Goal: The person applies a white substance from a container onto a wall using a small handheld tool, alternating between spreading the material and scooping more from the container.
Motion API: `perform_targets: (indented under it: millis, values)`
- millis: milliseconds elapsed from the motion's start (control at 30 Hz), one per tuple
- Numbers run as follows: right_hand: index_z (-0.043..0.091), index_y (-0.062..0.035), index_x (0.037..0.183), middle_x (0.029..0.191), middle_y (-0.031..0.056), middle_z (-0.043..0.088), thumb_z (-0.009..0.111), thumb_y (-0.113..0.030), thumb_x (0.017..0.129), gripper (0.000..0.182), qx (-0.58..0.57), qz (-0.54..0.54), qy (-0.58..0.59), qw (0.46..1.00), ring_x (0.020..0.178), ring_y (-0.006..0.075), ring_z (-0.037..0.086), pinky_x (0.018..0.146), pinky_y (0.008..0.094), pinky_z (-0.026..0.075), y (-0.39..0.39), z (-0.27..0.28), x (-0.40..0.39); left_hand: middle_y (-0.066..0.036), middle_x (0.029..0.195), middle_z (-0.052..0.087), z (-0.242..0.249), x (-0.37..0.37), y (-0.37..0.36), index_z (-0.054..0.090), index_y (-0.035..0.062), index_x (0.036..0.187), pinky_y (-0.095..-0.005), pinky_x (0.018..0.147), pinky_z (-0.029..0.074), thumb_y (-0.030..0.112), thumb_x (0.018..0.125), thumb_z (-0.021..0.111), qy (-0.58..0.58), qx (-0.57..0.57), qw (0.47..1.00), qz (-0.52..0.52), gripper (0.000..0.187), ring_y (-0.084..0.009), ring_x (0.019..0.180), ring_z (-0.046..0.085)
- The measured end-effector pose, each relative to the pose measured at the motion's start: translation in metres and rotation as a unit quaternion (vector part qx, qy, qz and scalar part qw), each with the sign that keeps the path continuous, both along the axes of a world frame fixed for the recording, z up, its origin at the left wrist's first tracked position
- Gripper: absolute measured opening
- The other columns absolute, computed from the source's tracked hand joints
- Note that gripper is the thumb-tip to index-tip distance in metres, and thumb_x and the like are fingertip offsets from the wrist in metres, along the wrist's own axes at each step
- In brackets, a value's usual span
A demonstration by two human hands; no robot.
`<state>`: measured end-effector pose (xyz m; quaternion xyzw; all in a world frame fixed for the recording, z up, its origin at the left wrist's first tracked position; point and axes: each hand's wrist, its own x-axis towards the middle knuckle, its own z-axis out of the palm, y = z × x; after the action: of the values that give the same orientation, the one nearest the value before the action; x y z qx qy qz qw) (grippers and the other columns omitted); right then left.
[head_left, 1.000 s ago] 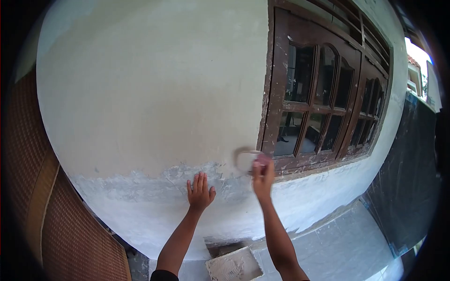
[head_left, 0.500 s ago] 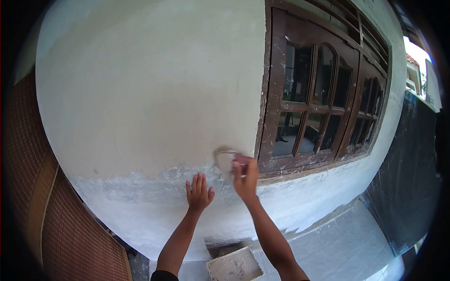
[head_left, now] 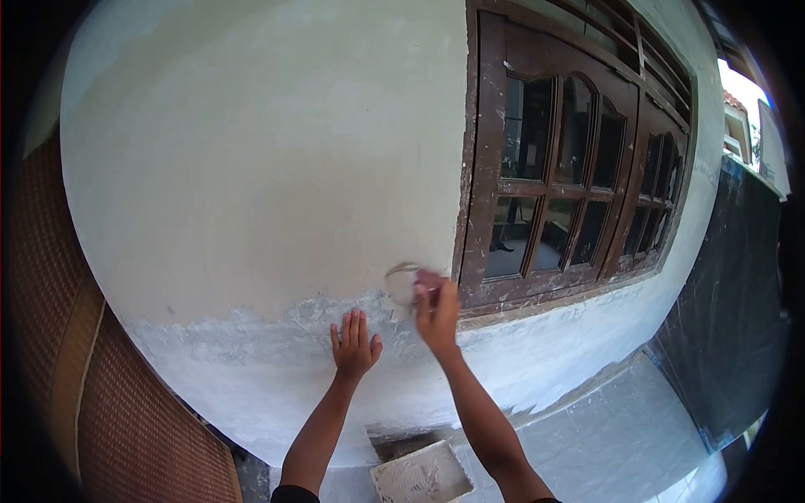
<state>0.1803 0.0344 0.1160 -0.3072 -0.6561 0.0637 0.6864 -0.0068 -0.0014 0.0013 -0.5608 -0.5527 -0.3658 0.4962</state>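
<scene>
My left hand point(head_left: 356, 345) lies flat against the wall point(head_left: 251, 193), fingers stretched out, just below the ragged line where beige coating meets whitish-grey surface. Close to the window's lower left corner, my right hand point(head_left: 438, 320) is closed around a putty scraper point(head_left: 430, 286) with a dark red grip. Its pale blade side points left and is blurred against the wall. Below, between my forearms, a shallow tray point(head_left: 463, 479) holds whitish, ridged putty point(head_left: 415, 479).
A brown wooden window point(head_left: 495, 159) with glass panes fills the right part of the wall. Woven brown panels point(head_left: 134, 411) stand at the left. Grey floor tiles point(head_left: 595, 444) run along the wall's foot, and a dark sheet point(head_left: 721, 302) hangs at far right.
The view has shifted slightly. My right hand and the scraper stay at nearly the same spot beside the window corner; my left hand remains flat on the wall.
</scene>
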Motion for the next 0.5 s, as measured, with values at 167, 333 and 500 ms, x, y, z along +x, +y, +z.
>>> perform_targets:
  millis: [167, 333, 500]
  values:
    - [0.053, -0.0006, 0.101, 0.093, 0.0121, 0.057, 0.057, -0.023, 0.096, 0.023, -0.067, 0.032, 0.265, 0.961, 0.082, 0.0166, 0.056, 0.07, 0.029, 0.047, -0.013, 0.013, 0.029, -0.019, 0.141, 0.043, -0.001, 0.0, 0.001, 0.045, -0.0043, 0.134, -0.0557, 0.111, 0.02, 0.034, 0.09, 0.045, 0.012, -0.01, 1.0, 0.0, 0.058, -0.0333, 0.133, 0.037]
    - [0.055, -0.0008, 0.103, 0.097, 0.0169, 0.056, 0.059, -0.016, 0.093, 0.019, 0.025, 0.043, -0.057, 0.997, 0.088, 0.023, 0.056, 0.071, 0.0309, 0.05, -0.034, 0.027, -0.023, -0.013, 0.139, 0.048, 0.002, 0.002, 0.0, 0.054, 0.0011, 0.129, -0.051, 0.111, 0.023, 0.035, 0.089, 0.048, -0.001, 0.002, 1.0, 0.004, 0.053, -0.0268, 0.133, 0.04]
    - [0.052, -0.0003, 0.1, 0.095, 0.0105, 0.059, 0.057, -0.022, 0.096, 0.023, -0.064, 0.072, 0.268, 0.959, 0.082, 0.0164, 0.056, 0.069, 0.0301, 0.047, -0.002, 0.014, 0.016, -0.014, 0.14, 0.048, 0.001, 0.001, -0.001, 0.053, 0.0008, 0.13, -0.0515, 0.111, 0.022, 0.035, 0.089, 0.047, -0.002, -0.001, 1.0, 0.008, 0.053, -0.0274, 0.133, 0.039]
